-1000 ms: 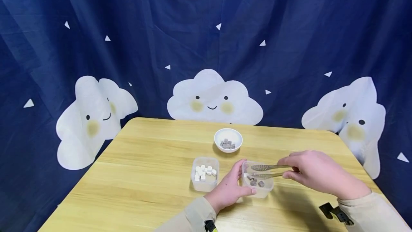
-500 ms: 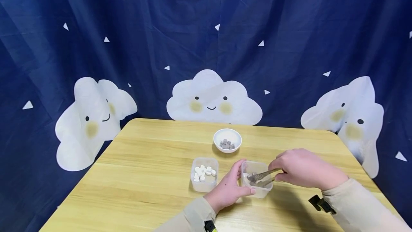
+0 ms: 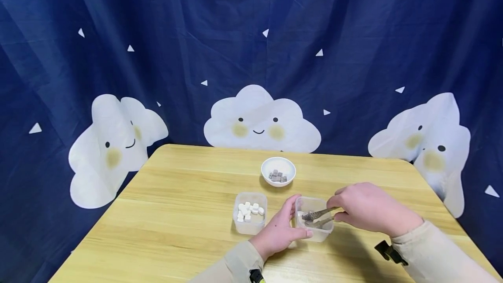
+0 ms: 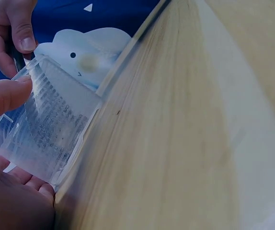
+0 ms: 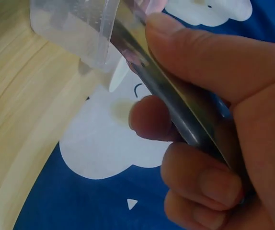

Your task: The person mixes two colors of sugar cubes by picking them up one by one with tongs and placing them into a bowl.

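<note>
My left hand (image 3: 280, 232) grips a clear plastic container (image 3: 321, 236), thumb on the near side and fingers around its left side. In the left wrist view the thumb presses the container's (image 4: 61, 120) rim while fingertips lie under it. Metal tongs (image 3: 320, 214) are held in my right hand (image 3: 371, 208), their tips down inside that container. Dark grey cubes in there are mostly covered by the tongs, so I cannot tell whether one is pinched. The right wrist view has the thumb and curled fingers around the tongs' (image 5: 176, 110) shiny handle.
Left of my left hand stands another clear container (image 3: 249, 229) with several white cubes (image 3: 246, 208). Behind both, a white bowl (image 3: 268, 167) holds several grey cubes (image 3: 277, 177). The wooden table (image 3: 165, 213) ends at a dark blue curtain (image 3: 188, 34) with cloud prints.
My right hand has moved left, and the tongs' tips have gone from above the container down into it, their arms closer together. My left hand and the container have stayed put.
</note>
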Action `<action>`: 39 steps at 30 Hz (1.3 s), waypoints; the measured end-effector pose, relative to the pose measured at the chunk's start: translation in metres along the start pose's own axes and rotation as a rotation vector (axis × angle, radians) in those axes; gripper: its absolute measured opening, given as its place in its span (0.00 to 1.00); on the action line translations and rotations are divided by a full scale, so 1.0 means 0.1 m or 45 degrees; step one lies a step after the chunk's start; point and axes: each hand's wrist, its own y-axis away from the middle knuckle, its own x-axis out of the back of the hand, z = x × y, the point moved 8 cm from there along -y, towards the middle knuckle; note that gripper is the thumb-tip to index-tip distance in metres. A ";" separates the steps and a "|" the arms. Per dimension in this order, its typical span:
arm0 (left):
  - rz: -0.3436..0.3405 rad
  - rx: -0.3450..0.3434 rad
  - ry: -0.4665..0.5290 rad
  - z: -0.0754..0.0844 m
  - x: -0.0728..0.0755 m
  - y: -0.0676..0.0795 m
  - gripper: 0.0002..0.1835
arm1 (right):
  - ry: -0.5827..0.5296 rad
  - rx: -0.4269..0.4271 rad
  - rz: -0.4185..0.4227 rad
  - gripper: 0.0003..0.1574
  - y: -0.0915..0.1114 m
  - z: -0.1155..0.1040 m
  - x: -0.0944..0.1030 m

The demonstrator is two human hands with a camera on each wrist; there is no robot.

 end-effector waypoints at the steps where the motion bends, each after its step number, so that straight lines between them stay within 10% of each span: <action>1: 0.001 0.000 -0.002 0.00 0.00 0.00 0.54 | 0.015 0.001 0.007 0.14 0.00 0.00 0.00; 27: 0.013 0.011 -0.001 -0.02 0.01 -0.01 0.55 | 0.009 -0.057 0.306 0.11 0.07 0.20 0.37; 39: 0.007 -0.007 -0.009 0.02 0.01 0.01 0.55 | -0.004 -0.197 0.412 0.07 -0.18 0.49 0.13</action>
